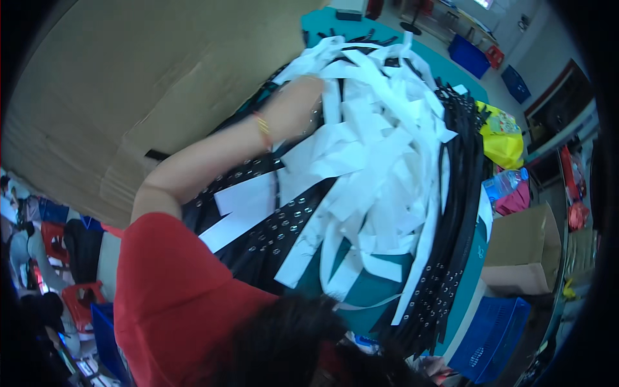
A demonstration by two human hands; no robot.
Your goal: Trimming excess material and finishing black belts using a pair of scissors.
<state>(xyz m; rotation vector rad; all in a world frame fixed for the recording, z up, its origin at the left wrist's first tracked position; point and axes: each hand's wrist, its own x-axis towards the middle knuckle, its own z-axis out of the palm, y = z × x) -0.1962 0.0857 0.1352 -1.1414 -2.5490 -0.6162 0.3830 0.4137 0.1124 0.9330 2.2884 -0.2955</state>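
My left hand (pixel 300 108) reaches over the far left part of a large heap of white strips (pixel 380 148), which look like paper or fabric. It is smeared by motion and its fingers are hidden, so I cannot make out whether it grips anything. Black belts with metal eyelets (pixel 284 227) lie under the white strips, partly below my left forearm. More black eyelet belts (pixel 459 193) run lengthwise along the right side of the heap. My right hand does not show.
Beneath everything is a green tabletop (pixel 380 293). A big brown cardboard sheet (pixel 167 71) rises at the left. On the right are a yellow bag (pixel 503 138), a plastic bottle (pixel 505 184), a cardboard box (pixel 522 251) and a blue crate (pixel 490 338). Red stools (pixel 84 306) stand at the lower left.
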